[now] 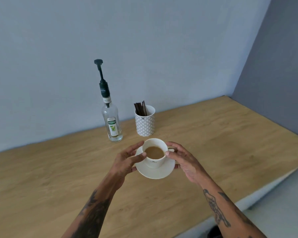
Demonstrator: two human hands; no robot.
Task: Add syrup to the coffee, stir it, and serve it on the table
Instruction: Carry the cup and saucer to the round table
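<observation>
A white cup [155, 161] of milky coffee stands on a white saucer [156, 172] in the middle of the view. My left hand [127, 160] grips the saucer's left edge, with its thumb against the cup. My right hand [182, 159] holds the right edge, thumb on the cup's rim near the handle. Whether the saucer rests on the wooden table [213, 134] or hovers just above it, I cannot tell. Behind it stands a clear syrup bottle [112, 124] with a tall dark pump [101, 74]. A patterned white holder [144, 123] with dark stir sticks [140, 109] is to the bottle's right.
A pale blue wall runs along the table's back edge and a darker grey wall closes the right side. The table's front edge slants across the lower right, with grey floor beyond it.
</observation>
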